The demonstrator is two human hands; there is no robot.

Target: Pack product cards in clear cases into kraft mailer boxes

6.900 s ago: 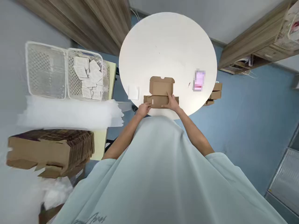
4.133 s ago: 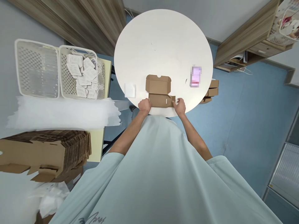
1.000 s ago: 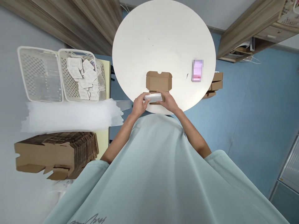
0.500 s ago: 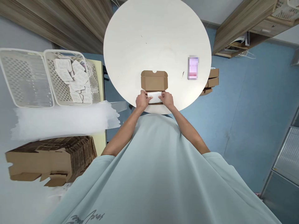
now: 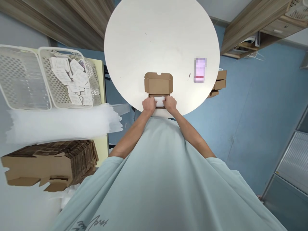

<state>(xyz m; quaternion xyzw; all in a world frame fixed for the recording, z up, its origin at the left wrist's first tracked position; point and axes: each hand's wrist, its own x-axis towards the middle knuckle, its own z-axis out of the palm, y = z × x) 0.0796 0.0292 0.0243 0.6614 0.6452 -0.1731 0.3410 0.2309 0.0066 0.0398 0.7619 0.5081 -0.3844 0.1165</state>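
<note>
A small cardboard box [image 5: 158, 86] lies at the near edge of the round white table, its lid folded back away from me. In its tray is a white wrapped bundle [image 5: 159, 101]; what the wrap covers is hidden. My left hand [image 5: 149, 105] closes on the bundle's left end, fingers curled down into the box. At the right end my right hand [image 5: 170, 104] grips it in the same way, with the thumb toward the middle. Both hands hide the box's side walls.
On the round table [image 5: 163, 35] a phone [image 5: 200, 70] lies at the right. To the left stand a basket [image 5: 95, 86] of white packets, a stack of white foam sheets [image 5: 62, 123] and many folded cardboard boxes [image 5: 38, 166]. More boxes [image 5: 220, 84] sit beyond the table's right edge.
My hands have come closer together and curled further over the bundle's ends. The bundle now shows less between them and seems lower in the box.
</note>
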